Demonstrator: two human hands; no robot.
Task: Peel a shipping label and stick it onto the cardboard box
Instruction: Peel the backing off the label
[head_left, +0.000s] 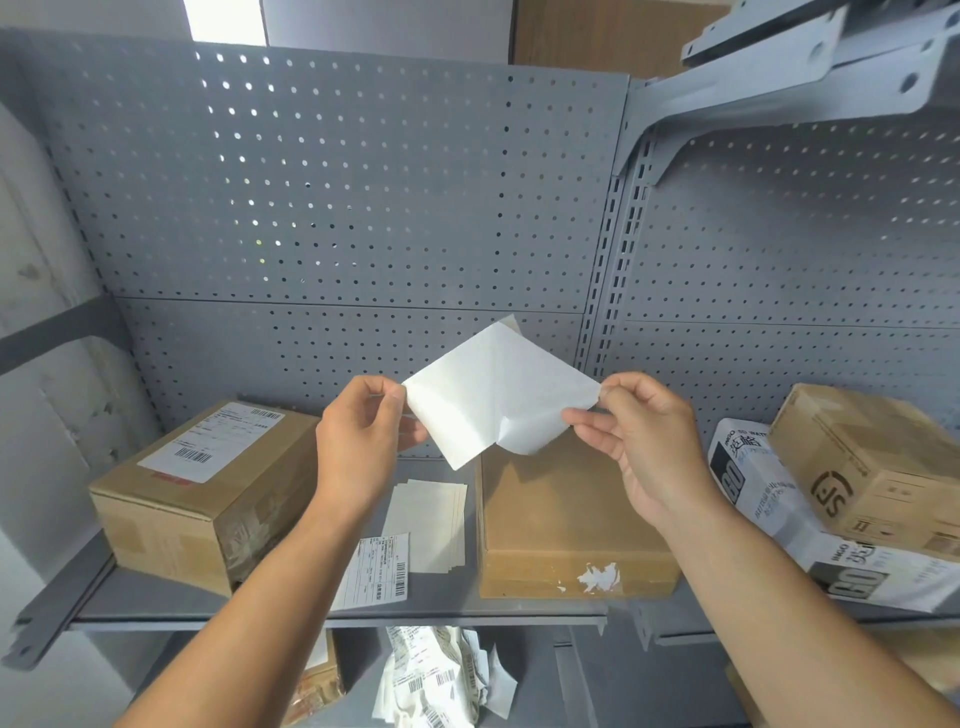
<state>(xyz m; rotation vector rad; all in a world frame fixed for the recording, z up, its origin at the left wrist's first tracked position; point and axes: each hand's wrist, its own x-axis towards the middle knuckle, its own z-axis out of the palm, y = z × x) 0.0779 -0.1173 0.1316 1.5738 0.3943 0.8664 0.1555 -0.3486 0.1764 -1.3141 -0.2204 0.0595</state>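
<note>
While both hands are holding the white shipping label (493, 395) above the plain cardboard box (566, 514) on the shelf (332, 608), the left hand (363, 441) is pinching its left corner. The right hand (644, 441) is pinching the right corner between thumb and fingers (587, 418).

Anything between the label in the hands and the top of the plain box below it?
Nothing visible. The label, held by the left hand and right hand, hangs right above the plain box, whose top looks bare where visible.

Single head-worn wide view, forward and seemingly level, close to the shelf (337, 608) (edges bowed by the lens).
</note>
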